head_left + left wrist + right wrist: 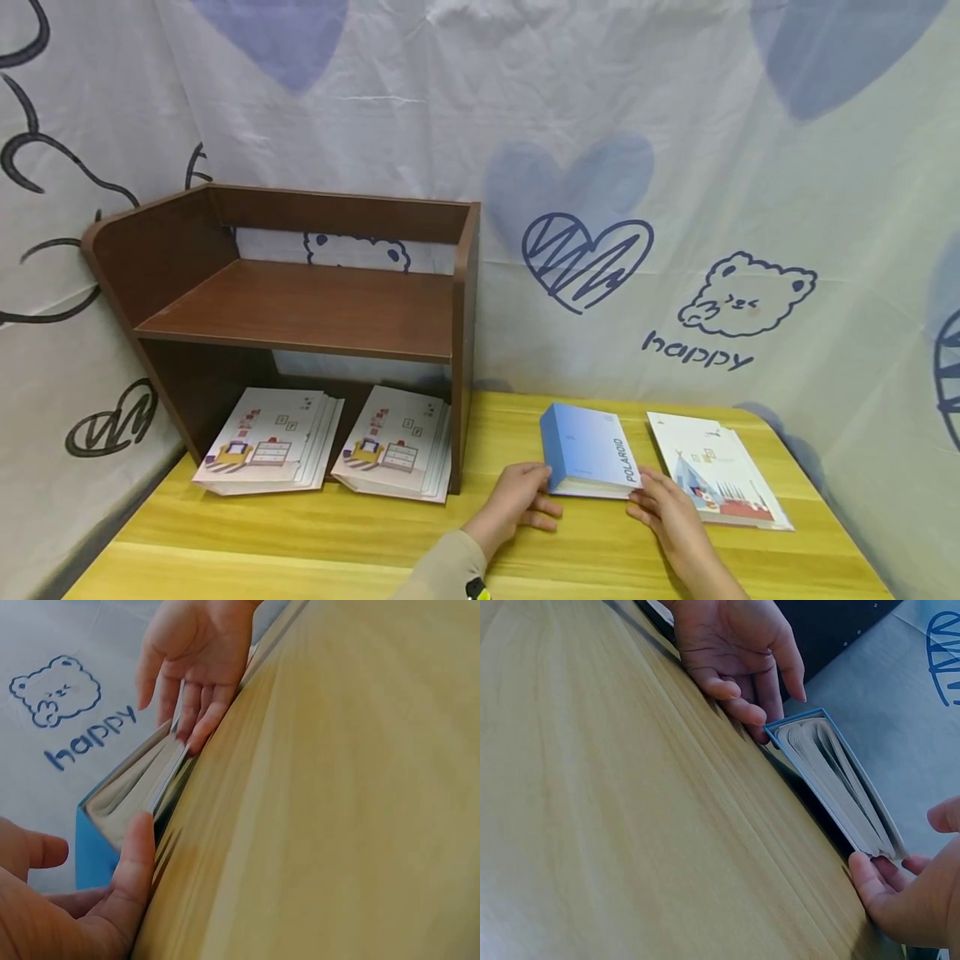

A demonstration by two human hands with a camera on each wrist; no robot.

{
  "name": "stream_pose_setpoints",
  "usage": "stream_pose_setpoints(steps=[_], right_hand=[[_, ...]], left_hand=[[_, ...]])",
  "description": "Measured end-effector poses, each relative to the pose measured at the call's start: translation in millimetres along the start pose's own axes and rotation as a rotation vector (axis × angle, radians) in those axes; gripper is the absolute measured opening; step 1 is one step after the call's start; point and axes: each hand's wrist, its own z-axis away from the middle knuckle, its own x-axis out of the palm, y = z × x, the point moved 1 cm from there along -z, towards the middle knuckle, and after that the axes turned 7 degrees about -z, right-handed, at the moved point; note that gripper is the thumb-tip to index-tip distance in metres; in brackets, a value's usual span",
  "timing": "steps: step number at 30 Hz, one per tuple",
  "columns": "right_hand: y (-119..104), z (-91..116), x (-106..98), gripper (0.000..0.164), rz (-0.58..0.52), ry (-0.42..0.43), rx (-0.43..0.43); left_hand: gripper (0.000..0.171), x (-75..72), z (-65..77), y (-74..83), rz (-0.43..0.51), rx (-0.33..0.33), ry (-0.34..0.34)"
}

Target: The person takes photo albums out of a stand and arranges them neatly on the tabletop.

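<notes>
At the yellow wood-grained table (pixel 300 546), the left hand (pixel 520 502) and right hand (pixel 670 510) are touching opposite near corners of a thick blue rectangular book (pixel 588 444), fingers loosely spread.

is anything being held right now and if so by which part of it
Yes, the blue POLAROID book, by its near corners: the left grip at the spine side, the right grip at the opposite edge.

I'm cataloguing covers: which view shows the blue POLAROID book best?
Head view: there the blue book shows its cover and lettering. Both wrist views show mostly page edges; the left adds some blue spine, the right only thin cover edges.
</notes>
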Motion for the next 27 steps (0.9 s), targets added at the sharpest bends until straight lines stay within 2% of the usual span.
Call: stream_pose_setpoints(steps=[4, 9, 27], right_hand=[[1.1, 0.8, 0.0, 0.054, 0.001, -0.003, 0.003], [3.0, 1.1, -0.5, 0.055, -0.006, -0.003, 0.011], [2.1, -1.4, 1.7, 0.054, -0.003, -0.005, 0.001]], left_hand=[[0.045, -4.7, 0.2, 0.6, -0.022, -0.032, -0.025], [0.042, -6.6, 0.4, -0.5, -0.040, -0.042, -0.040], [0.048, -8.0, -1.6, 1.6, -0.072, -0.059, -0.068]])
